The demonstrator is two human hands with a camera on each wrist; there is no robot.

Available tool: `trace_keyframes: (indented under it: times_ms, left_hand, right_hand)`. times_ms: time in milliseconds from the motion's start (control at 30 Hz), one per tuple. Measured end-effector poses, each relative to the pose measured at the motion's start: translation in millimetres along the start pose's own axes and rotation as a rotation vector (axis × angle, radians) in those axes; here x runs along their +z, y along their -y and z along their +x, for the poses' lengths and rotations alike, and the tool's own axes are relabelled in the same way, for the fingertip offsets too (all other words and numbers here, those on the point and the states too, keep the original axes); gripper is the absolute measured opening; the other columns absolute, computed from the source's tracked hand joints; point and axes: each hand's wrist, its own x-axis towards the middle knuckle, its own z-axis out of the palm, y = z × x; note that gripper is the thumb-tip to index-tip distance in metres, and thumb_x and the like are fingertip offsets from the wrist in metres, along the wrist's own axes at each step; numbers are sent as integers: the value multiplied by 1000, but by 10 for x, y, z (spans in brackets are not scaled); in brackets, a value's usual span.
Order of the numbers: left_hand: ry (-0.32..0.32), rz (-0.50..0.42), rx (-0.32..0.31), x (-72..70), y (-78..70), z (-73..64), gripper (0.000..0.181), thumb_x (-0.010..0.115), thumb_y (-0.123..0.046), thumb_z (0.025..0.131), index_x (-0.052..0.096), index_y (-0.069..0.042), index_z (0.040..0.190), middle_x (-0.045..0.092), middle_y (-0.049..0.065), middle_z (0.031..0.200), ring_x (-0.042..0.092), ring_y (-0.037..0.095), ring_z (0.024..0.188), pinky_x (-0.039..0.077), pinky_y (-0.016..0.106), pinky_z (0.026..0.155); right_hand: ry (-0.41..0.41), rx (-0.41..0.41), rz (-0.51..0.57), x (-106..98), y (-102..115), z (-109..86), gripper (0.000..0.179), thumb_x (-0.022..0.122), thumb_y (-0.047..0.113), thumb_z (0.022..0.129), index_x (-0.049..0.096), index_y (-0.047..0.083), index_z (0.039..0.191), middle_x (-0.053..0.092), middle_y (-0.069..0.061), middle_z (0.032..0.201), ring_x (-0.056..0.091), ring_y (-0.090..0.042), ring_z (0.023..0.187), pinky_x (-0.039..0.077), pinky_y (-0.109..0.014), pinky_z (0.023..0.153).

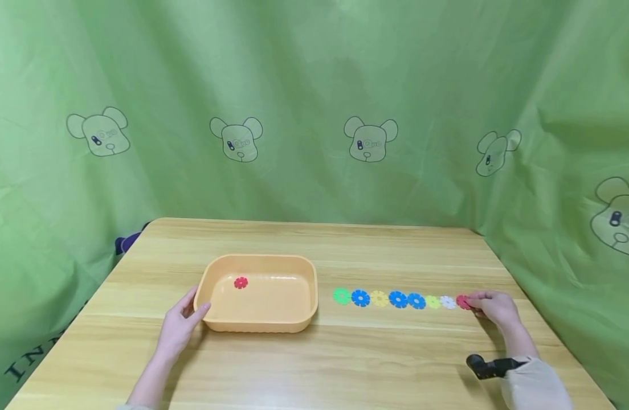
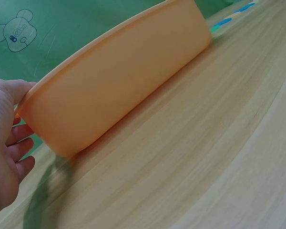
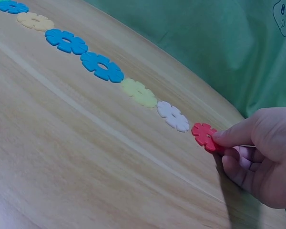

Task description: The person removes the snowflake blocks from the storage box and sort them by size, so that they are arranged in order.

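My right hand [image 1: 499, 309] pinches a red snowflake disc [image 3: 204, 136] between thumb and fingers, low over the table at the right end of a row. Beside it lies a white disc [image 3: 173, 116], then a yellow-green one [image 3: 139, 92]. Further left come two blue discs [image 1: 398, 299], a yellow one [image 1: 379, 298], another blue [image 1: 360, 298] and a green one [image 1: 342, 296]. With its thumb over the rim, my left hand [image 1: 178, 329] holds the left side of an orange plastic tray [image 1: 258, 327]. Inside that tray is one red disc [image 1: 240, 283].
The wood-grain table [image 1: 345, 370] has rounded far corners. Behind it and along its sides hangs a green curtain [image 1: 304, 188] with printed bear heads. A black wrist mount [image 1: 491, 367] sticks out from my right sleeve above the tabletop.
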Motion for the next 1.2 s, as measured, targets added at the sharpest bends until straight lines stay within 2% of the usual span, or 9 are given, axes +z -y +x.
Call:
trace_keyframes:
  times_ms: [267,500,600,767,833,900,1033,1133,1200]
  left_hand:
    - [-6,0,8,7,4,-13,63,59,-15,92,27,6,142,27,24,146,30,34,132,34,13,96]
    - [-13,27,18,0,4,-23,63,60,-15,91,28,8,141,27,25,145,29,37,132,30,26,101]
    - [-17,33,18,2,5,-19,63,60,-16,91,29,7,141,28,25,145,29,36,132,30,25,101]
    - [-14,20,10,4,2,-16,63,60,-15,91,29,7,141,28,24,145,29,34,133,31,18,98]
    - [-13,12,7,0,1,-15,63,60,-14,91,29,7,141,27,24,145,29,34,133,32,16,97]
    - [-14,9,4,-3,-1,-14,63,60,-14,91,28,7,141,27,24,145,29,34,133,32,17,97]
    - [-16,18,1,-12,-2,-11,63,60,-15,91,28,7,141,27,23,146,29,33,133,31,21,100]
    - [-13,17,12,-12,6,-7,64,60,-15,91,28,8,141,26,24,146,28,35,133,30,27,102]
    - [-15,15,17,-7,13,-5,64,61,-16,90,28,9,140,27,24,145,28,35,133,30,30,103]
  right_hand:
    - [-14,19,22,-4,4,-5,29,62,8,85,57,-16,101,59,1,75,55,-6,65,53,-20,55]
    - [-6,6,91,4,11,-31,40,62,7,86,48,-21,112,60,5,76,58,-4,65,55,-20,60]
    - [-5,-13,71,10,48,-42,44,60,10,88,46,-21,117,61,4,78,59,-4,67,55,-20,61]
    - [-1,-74,-3,46,184,6,49,60,20,89,48,-16,120,64,-5,89,59,-7,73,54,-22,65]
    - [27,-96,62,73,190,111,50,63,26,88,51,-11,120,65,-2,91,61,-5,76,54,-21,68]
    - [56,-107,144,118,203,221,44,66,33,86,58,1,115,65,4,90,61,-4,79,54,-18,70]
    - [88,-138,189,303,598,102,45,63,33,88,55,3,121,62,6,95,61,-7,87,54,-22,80]
    - [107,-194,188,460,1006,-126,54,59,24,92,42,-12,128,59,-8,106,59,-10,89,53,-27,84]
    - [132,-237,225,547,1131,-155,53,61,23,91,44,-13,125,59,-7,105,58,-6,86,54,-24,81]
